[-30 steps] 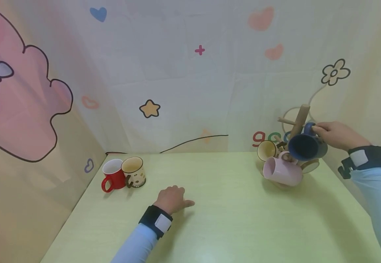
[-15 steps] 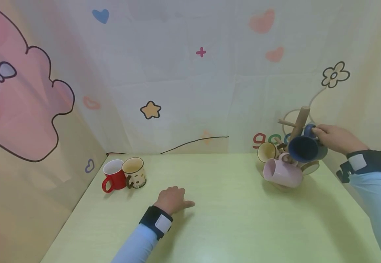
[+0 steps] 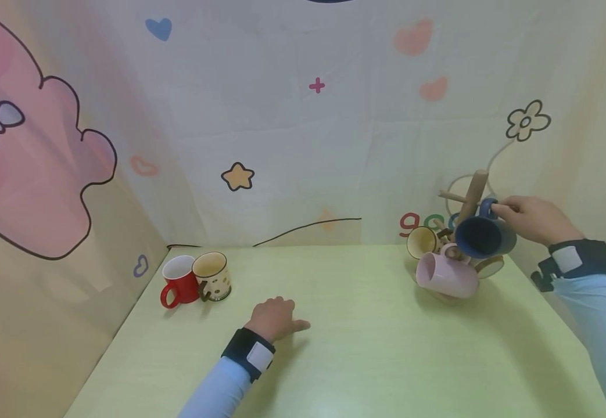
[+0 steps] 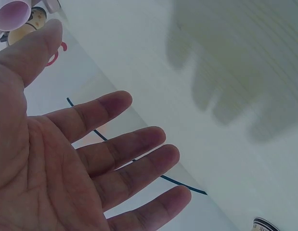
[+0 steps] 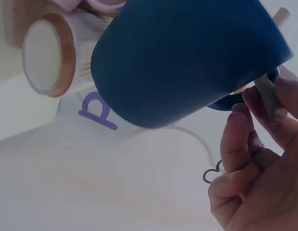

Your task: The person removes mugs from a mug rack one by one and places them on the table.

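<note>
My right hand (image 3: 535, 219) pinches the handle of a dark blue mug (image 3: 483, 238) at the wooden mug tree (image 3: 474, 194). The mug lies tilted, its mouth facing forward-left. In the right wrist view, a wooden peg (image 5: 270, 98) runs through the mug's handle, its end between thumb and fingers. Below the blue mug hangs a pink mug (image 3: 446, 276), with a cream mug (image 3: 420, 242) on the left side of the tree. My left hand (image 3: 273, 319) is held palm down over the table; the left wrist view shows its fingers spread loosely, holding nothing.
At the table's back left, a red mug (image 3: 181, 280) and a cream patterned mug (image 3: 212, 276) stand upright side by side. Another mug's pale base (image 5: 42, 57) shows behind the blue one. A printed curtain (image 3: 292, 145) closes off the back of the pale table (image 3: 365, 360).
The view has shifted slightly. Both hands keep their places, and the blue mug stays at the tree in the right hand.
</note>
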